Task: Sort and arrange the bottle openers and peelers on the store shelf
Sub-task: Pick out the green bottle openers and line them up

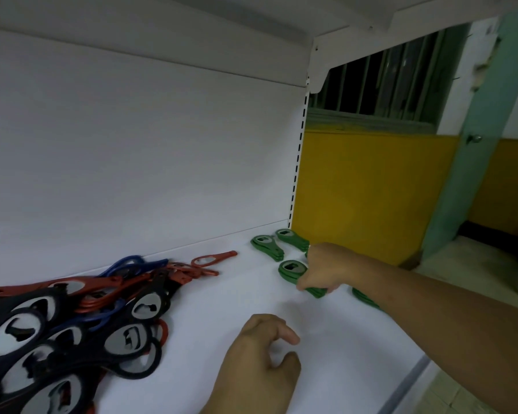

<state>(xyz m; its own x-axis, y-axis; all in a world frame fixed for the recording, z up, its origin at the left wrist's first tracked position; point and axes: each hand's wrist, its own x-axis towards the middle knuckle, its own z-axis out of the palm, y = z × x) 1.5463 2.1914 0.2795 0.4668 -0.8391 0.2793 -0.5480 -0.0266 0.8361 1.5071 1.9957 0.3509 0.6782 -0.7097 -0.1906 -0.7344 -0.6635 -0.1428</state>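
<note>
On the white shelf [228, 297] my right hand [323, 268] grips the handle end of a stack of green bottle openers [292, 270] at the right. Two more green stacks [266, 246] [292, 238] lie behind it near the back wall. Another green opener [364, 297] shows partly under my right forearm. My left hand [257, 363] hovers low over the shelf's front middle, fingers loosely curled, holding nothing. A mixed heap of black openers [42, 339], red openers [102, 289] and blue ones [126, 262] fills the left side.
A single red opener [213, 259] lies apart by the back wall. The shelf's right end stops at a slotted upright [296, 162]. Beyond it are a yellow wall and a barred window. Another white shelf hangs overhead.
</note>
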